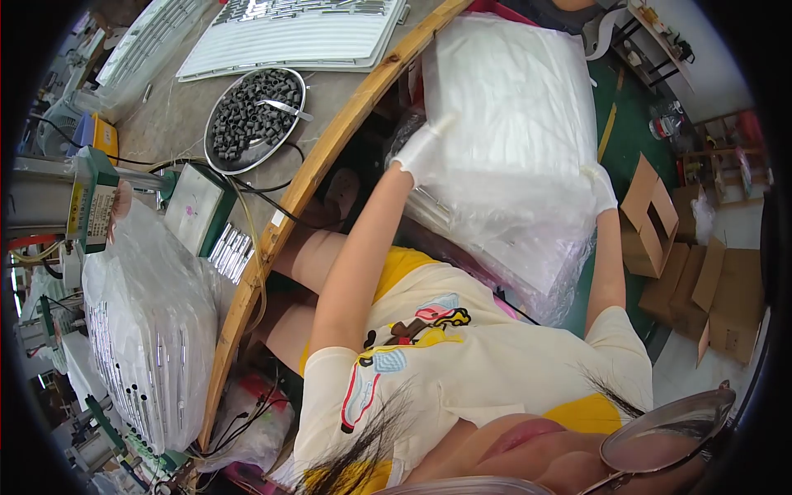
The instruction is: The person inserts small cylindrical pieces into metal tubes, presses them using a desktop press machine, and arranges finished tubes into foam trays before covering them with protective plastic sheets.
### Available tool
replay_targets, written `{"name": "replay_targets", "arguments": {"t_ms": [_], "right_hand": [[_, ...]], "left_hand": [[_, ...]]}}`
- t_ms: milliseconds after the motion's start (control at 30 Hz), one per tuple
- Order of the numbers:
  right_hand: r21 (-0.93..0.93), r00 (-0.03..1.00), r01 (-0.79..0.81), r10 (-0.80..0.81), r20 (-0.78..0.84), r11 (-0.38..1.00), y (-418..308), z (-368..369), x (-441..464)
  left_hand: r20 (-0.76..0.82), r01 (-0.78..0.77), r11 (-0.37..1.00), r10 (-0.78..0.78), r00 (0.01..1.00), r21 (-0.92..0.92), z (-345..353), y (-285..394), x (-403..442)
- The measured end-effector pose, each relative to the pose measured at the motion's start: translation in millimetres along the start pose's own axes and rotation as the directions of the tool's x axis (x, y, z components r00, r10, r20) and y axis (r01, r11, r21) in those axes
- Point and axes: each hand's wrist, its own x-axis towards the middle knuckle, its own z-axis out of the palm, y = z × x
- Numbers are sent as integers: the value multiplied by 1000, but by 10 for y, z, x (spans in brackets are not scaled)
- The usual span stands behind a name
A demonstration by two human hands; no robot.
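My left hand (422, 154), in a white glove, lies along the near-left side of a bulky white stack (511, 107) wrapped in clear plastic. On the opposite side, my right hand (601, 186), also gloved in white, grips the stack's edge. Between them the stack sits beside my lap, its loose plastic bag (536, 256) hanging crumpled toward my body. Fingers of both hands are partly lost against the white plastic. Under the wrapped stack, on the left, edges of more bagged layers (429, 206) show.
A wood-edged table (363, 99) runs along my left. On it stand a metal bowl (216, 158) of small black parts, white trays (280, 45) with metal pieces, a bench machine (95, 198) and a bagged stack (148, 330). Cardboard boxes (652, 223) lie on the floor at right.
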Motion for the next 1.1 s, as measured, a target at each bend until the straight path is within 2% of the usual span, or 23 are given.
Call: {"name": "replay_targets", "arguments": {"t_ms": [33, 67, 100, 133, 200, 233, 267, 333, 367, 400, 433, 500, 533, 600, 667, 700, 767, 833, 900, 933, 1000, 1100], "right_hand": [[27, 999, 27, -27, 22, 999, 94, -23, -45], [56, 997, 53, -55, 47, 997, 185, -31, -73], [124, 997, -14, 5, 76, 992, 372, -64, -60], [132, 997, -14, 3, 83, 991, 417, -48, -34], [270, 970, -208, 163, 179, 940, 486, -32, -9], [269, 970, -208, 163, 179, 940, 331, 54, -55], [204, 974, -192, 162, 156, 960, 176, 166, -88], [138, 979, -170, 151, 139, 976, 93, 218, -57], [-40, 987, -109, 113, 113, 993, 158, 190, 7], [-216, 993, -49, 71, 94, 975, 215, 180, 62], [-209, 993, -41, 63, 101, 977, 240, 193, 58], [61, 996, 41, -46, 81, 997, 305, 198, -28], [63, 994, 50, -55, 91, 997, 345, 186, -5], [3, 992, -48, 48, 117, 999, 445, 154, 36], [-12, 996, 12, -11, 89, 1000, 696, 38, 63], [-29, 997, 64, -62, 56, 998, 780, 43, 57], [249, 999, -3, -10, 53, 969, 721, -15, -156], [346, 993, -115, 96, 70, 931, 894, -157, -320], [342, 991, -99, 62, 116, 935, 1107, -378, -452], [342, 990, -95, 54, 127, 935, 1121, -433, -588], [542, 982, -148, 58, 180, 827, 1079, -496, -778], [500, 968, -116, -14, 250, 858, 1033, -575, -917]], "left_hand": [[-24, -73, 960, 82, 996, 272, -1, -23, 14], [-29, -128, 842, 168, 985, 524, -7, -56, 20], [-54, -135, 838, 192, 980, 529, -8, -117, 19], [-61, -133, 835, 196, 979, 534, -73, -171, 68], [-10, -136, 449, 308, 951, 883, -158, -267, 161], [43, -144, 228, 399, 916, 963, -128, -309, 186], [42, -145, 230, 399, 916, 962, -102, -381, 245], [-81, -81, 297, 495, 865, 951, -113, -467, 356], [-82, -81, 293, 503, 860, 953, -168, -462, 387], [-148, -77, 465, 428, 892, 882, -160, -394, 328], [-197, -63, 621, 340, 919, 781, -186, -358, 294], [-174, -88, 648, 330, 928, 757, -195, -384, 288], [-144, -114, 677, 313, 939, 727, -85, -294, 157], [-149, -88, 643, 305, 941, 761, -50, -335, 74], [-41, -124, 338, 443, 895, 933, -255, -631, 385], [-53, -116, 332, 461, 886, 936, -214, -667, 370], [129, -422, 329, 640, 758, 845, -106, -843, 179], [1, -210, 411, 453, 891, 887, 32, -893, -8], [-80, -117, 494, 360, 930, 861, 325, -873, -383], [-88, -116, 494, 370, 925, 862, 411, -954, -519], [-61, -175, 515, 409, 911, 839, 537, -1070, -721], [-2, -242, 522, 424, 906, 818, 658, -1057, -991]]}}
